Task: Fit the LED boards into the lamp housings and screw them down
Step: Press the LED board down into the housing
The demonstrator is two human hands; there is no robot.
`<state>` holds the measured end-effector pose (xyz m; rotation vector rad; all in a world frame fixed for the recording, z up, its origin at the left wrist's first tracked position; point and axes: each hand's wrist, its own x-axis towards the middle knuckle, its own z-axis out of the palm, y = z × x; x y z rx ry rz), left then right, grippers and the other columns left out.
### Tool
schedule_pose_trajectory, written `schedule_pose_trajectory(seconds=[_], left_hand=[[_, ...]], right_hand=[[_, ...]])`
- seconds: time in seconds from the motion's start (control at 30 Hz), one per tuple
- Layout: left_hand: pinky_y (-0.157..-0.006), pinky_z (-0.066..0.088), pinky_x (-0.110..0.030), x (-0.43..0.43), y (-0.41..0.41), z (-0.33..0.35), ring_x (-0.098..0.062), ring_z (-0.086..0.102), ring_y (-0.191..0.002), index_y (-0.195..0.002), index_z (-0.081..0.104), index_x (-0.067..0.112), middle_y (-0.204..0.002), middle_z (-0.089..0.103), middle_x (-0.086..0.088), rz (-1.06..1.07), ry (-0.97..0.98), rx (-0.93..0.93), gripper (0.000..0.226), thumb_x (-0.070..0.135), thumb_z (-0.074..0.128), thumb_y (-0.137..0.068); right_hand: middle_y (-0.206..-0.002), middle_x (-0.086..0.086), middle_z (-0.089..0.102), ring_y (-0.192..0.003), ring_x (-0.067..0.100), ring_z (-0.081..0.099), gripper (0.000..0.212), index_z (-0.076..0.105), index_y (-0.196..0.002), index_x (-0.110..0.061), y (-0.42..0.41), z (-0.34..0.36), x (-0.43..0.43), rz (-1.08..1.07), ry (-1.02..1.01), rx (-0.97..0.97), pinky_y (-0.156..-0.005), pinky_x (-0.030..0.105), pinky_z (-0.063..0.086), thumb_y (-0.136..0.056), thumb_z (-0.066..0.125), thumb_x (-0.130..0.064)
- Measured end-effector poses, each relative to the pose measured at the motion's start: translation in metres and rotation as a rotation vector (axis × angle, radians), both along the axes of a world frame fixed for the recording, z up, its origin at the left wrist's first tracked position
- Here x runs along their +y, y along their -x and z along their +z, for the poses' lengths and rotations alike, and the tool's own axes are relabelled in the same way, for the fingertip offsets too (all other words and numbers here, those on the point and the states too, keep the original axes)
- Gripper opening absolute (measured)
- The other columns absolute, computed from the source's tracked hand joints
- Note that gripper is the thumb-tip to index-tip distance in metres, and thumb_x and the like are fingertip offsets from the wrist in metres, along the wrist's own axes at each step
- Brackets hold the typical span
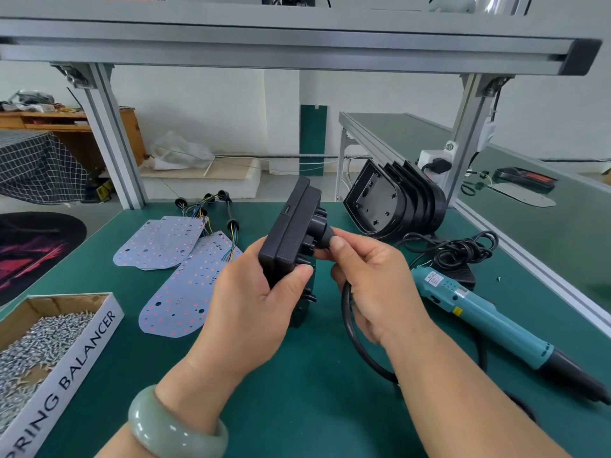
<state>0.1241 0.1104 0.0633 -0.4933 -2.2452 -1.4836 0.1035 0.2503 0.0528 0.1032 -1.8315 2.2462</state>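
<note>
- Currently the black plastic lamp housing (291, 239) is held up edge-on above the green worktop (297, 391), with its knobbed back facing right. Its open face is turned away, so I cannot tell whether a board sits inside.
- The left hand (251, 292) has its grip wrapped round the housing's lower part, thumb pressed on the back.
- The right hand (373, 285) pinches the black round cable fitting (322, 238) at the housing's back. The thick black cable (350, 325) loops down under the palm toward the worktop.
- Several flat white LED boards dotted with red (178, 302) lie loose on the worktop to the left, with coloured wire tails (205, 206) at their far ends. None of these is fitted.
- A leaning stack of empty black housings (393, 200) waits at the far right, with no boards in them.
- The teal electric screwdriver (479, 312) lies untouched just right of the right hand.
- The cardboard box of silver screws (43, 342) sits near left.
- By my judgement, one housing is at the cabling stage, its screwing is not yet started, and most units remain to be done.
</note>
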Motion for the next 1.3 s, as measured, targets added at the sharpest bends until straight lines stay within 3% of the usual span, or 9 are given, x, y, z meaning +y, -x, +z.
schedule_pose_trajectory(seconds=[0.17,0.23,0.3,0.5,0.63,0.87,1.07,1.2,1.3], left_hand=[[-0.053,0.041,-0.007,-0.003,0.002,-0.001,-0.003,0.053,-0.062,-0.081,0.060,0.023,-0.075,0.063,0.000,0.003,0.034,-0.019,0.009,0.032,0.061,-0.079],[-0.050,0.040,-0.007,-0.003,0.003,-0.002,-0.002,0.052,-0.058,-0.081,0.059,0.018,-0.062,0.059,-0.006,0.021,0.032,-0.030,0.010,0.021,0.068,-0.085],[-0.050,0.040,-0.006,-0.003,0.002,-0.001,0.001,0.053,-0.057,-0.080,0.060,0.018,-0.063,0.061,-0.009,0.025,0.040,-0.030,0.011,0.011,0.068,-0.085],[-0.046,0.037,-0.007,0.002,0.000,0.000,0.001,0.049,-0.052,-0.077,0.059,0.017,-0.056,0.055,0.006,0.036,0.028,-0.051,0.012,0.012,0.067,-0.084],[-0.047,0.039,-0.011,0.003,0.000,-0.001,-0.003,0.050,-0.054,-0.081,0.060,0.016,-0.062,0.061,-0.006,0.075,0.028,-0.035,0.007,0.015,0.067,-0.082],[-0.045,0.037,-0.011,0.002,-0.003,-0.002,-0.005,0.048,-0.053,-0.076,0.058,0.019,-0.058,0.057,-0.004,0.030,0.054,-0.018,0.013,0.013,0.068,-0.082],[-0.042,0.034,-0.013,-0.006,-0.002,-0.002,-0.009,0.041,-0.047,-0.071,0.052,0.021,-0.051,0.045,0.000,0.003,0.158,0.012,0.018,0.031,0.066,-0.077],[-0.042,0.032,-0.017,-0.012,-0.002,0.001,-0.012,0.039,-0.046,-0.073,0.051,0.016,-0.058,0.050,-0.009,-0.032,0.268,0.059,0.019,0.033,0.059,-0.072],[-0.041,0.031,-0.011,-0.010,-0.003,0.003,-0.011,0.040,-0.047,-0.070,0.049,0.036,-0.057,0.050,-0.001,-0.045,0.289,0.113,0.011,0.031,0.058,-0.074]], right_hand=[[-0.071,0.014,0.061,-0.045,0.001,0.045,0.025,0.073,-0.094,-0.016,-0.002,0.003,0.002,0.092,0.229,0.033,-0.048,0.011,0.040,-0.093,0.054,0.000],[-0.060,0.001,0.060,-0.045,0.000,0.048,0.025,0.071,-0.095,-0.015,-0.003,0.003,0.004,0.117,0.211,0.071,-0.050,0.009,0.041,-0.092,0.055,0.003],[-0.056,-0.013,0.063,-0.049,-0.001,0.056,0.025,0.070,-0.098,-0.017,-0.003,0.004,0.005,0.076,0.106,0.103,-0.053,0.007,0.042,-0.089,0.058,0.004],[-0.077,-0.016,0.073,-0.064,0.001,0.061,0.033,0.072,-0.098,-0.038,-0.007,0.004,0.003,-0.177,-0.451,0.341,-0.061,0.010,0.047,-0.090,0.062,-0.008],[-0.052,-0.001,0.048,-0.050,0.015,0.035,0.019,0.069,-0.090,-0.007,-0.008,-0.001,-0.004,-0.308,-0.667,0.414,-0.046,0.022,0.030,-0.093,0.051,-0.010],[-0.058,0.007,0.057,-0.049,0.014,0.040,0.030,0.070,-0.110,-0.003,-0.006,-0.001,-0.003,-0.392,-0.674,0.483,-0.049,0.027,0.038,-0.090,0.050,-0.013],[-0.067,0.022,0.061,-0.061,0.039,0.056,0.025,0.069,-0.102,0.002,-0.001,0.001,0.008,-0.280,-0.778,0.557,-0.055,0.048,0.048,-0.092,0.048,-0.006],[-0.066,0.014,0.058,-0.060,0.032,0.052,0.022,0.067,-0.098,0.000,0.000,0.002,0.011,-0.292,-0.928,0.589,-0.052,0.044,0.045,-0.090,0.047,-0.002],[-0.067,0.007,0.052,-0.060,0.026,0.048,0.027,0.066,-0.104,-0.003,-0.001,-0.001,0.006,-0.368,-0.968,0.589,-0.053,0.042,0.044,-0.089,0.044,-0.005]])
